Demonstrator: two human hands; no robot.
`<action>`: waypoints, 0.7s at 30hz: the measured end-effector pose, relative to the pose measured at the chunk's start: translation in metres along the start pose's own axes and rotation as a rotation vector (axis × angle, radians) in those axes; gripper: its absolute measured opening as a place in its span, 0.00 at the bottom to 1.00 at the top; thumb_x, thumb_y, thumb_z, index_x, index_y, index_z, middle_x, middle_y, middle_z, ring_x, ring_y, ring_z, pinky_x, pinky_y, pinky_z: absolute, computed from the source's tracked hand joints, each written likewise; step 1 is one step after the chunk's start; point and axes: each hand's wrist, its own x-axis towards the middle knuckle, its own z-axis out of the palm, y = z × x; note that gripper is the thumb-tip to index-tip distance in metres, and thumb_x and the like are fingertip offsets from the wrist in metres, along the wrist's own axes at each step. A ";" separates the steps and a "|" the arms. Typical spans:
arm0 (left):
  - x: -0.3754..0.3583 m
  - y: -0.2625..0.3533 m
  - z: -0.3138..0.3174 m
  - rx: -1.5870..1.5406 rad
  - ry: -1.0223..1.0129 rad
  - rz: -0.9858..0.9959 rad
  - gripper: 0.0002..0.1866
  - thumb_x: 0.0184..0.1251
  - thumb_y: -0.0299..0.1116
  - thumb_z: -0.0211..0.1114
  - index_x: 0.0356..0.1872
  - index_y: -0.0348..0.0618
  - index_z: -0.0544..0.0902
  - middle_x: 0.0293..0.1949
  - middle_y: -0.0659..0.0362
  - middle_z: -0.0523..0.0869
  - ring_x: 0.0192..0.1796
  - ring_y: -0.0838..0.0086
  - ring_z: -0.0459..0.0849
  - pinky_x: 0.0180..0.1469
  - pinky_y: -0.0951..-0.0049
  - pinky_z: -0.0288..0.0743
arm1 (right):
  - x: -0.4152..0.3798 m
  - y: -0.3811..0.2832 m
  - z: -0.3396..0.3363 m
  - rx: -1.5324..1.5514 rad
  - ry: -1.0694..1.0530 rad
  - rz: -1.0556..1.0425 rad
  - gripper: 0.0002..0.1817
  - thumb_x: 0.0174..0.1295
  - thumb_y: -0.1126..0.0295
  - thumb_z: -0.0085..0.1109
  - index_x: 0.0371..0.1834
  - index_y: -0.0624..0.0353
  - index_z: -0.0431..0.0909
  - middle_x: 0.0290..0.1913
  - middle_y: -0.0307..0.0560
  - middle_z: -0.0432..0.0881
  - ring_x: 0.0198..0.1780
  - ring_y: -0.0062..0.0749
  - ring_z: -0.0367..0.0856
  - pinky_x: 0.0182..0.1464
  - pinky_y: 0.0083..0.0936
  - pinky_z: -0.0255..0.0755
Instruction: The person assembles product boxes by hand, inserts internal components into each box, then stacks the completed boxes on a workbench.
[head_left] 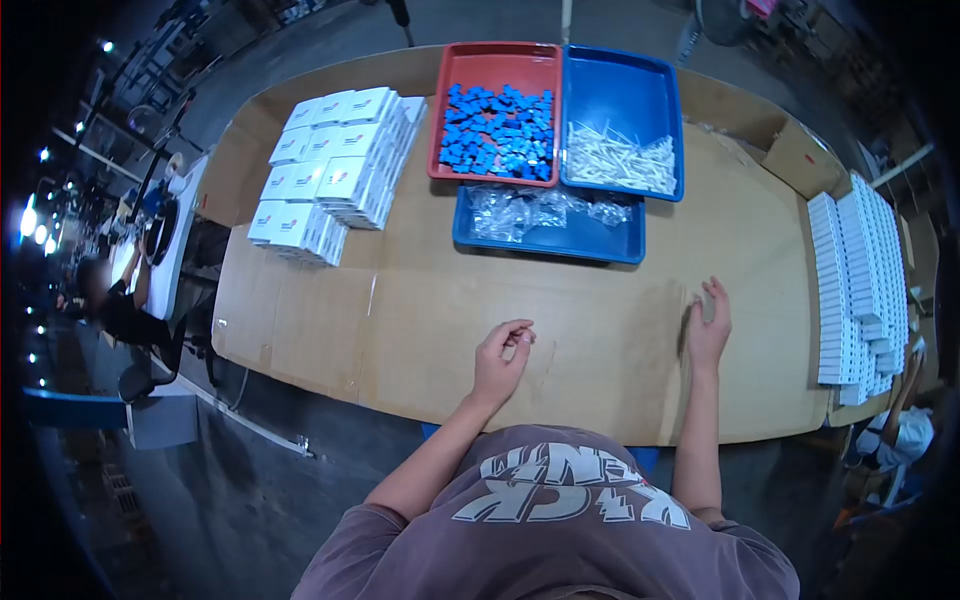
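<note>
My left hand (502, 362) is just above the cardboard-covered table (440, 320), its fingers loosely curled and a small gap showing between thumb and fingertips. Nothing can be made out in it. To the right, my right hand (710, 328) hovers over the cardboard with thumb and fingers apart, holding nothing. Ahead of both hands lies a blue tray (550, 247) of clear plastic bags (520, 212). Behind it are a red tray (437, 130) with many small blue pieces (500, 130) and another blue tray (620, 85) with white stick-like pieces (622, 160).
White printed boxes (325, 165) are stacked at the left of the table. More white boxes (855, 290) stand in tall stacks at the right edge. Cardboard walls (805, 160) border the far side. One person (130, 310) sits at the far left, another (905, 435) is at the right.
</note>
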 end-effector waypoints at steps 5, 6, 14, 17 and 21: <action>0.042 -0.016 -0.065 0.190 0.110 -0.004 0.10 0.73 0.27 0.66 0.51 0.37 0.87 0.42 0.53 0.90 0.45 0.68 0.88 0.51 0.68 0.80 | -0.012 -0.053 0.038 -0.239 -0.408 -0.142 0.15 0.70 0.66 0.61 0.57 0.57 0.82 0.65 0.53 0.83 0.70 0.50 0.78 0.83 0.61 0.47; 0.050 -0.023 -0.082 0.254 0.121 0.006 0.10 0.72 0.27 0.66 0.50 0.38 0.87 0.43 0.53 0.90 0.47 0.66 0.88 0.53 0.67 0.80 | -0.013 -0.070 0.042 -0.296 -0.477 -0.145 0.16 0.70 0.64 0.61 0.57 0.57 0.82 0.65 0.53 0.83 0.69 0.50 0.78 0.82 0.62 0.48; 0.114 -0.029 -0.175 0.617 0.027 0.160 0.10 0.70 0.32 0.67 0.48 0.40 0.86 0.49 0.54 0.85 0.54 0.57 0.84 0.58 0.58 0.77 | 0.025 -0.170 0.072 -0.292 -0.976 -0.091 0.26 0.70 0.52 0.63 0.63 0.58 0.82 0.61 0.56 0.86 0.62 0.52 0.84 0.70 0.45 0.73; 0.140 -0.036 -0.182 0.744 -0.050 0.325 0.10 0.69 0.32 0.67 0.48 0.41 0.86 0.50 0.55 0.84 0.56 0.58 0.82 0.59 0.57 0.76 | 0.060 -0.209 0.098 -0.212 -1.011 -0.231 0.28 0.70 0.51 0.64 0.65 0.58 0.81 0.62 0.55 0.86 0.61 0.52 0.85 0.62 0.40 0.79; 0.165 -0.041 -0.167 0.713 -0.048 0.431 0.11 0.67 0.31 0.69 0.48 0.42 0.85 0.50 0.56 0.83 0.57 0.58 0.81 0.60 0.56 0.75 | 0.103 -0.267 0.128 -0.075 -0.977 -0.342 0.26 0.72 0.52 0.63 0.64 0.59 0.82 0.59 0.55 0.88 0.59 0.50 0.87 0.62 0.39 0.78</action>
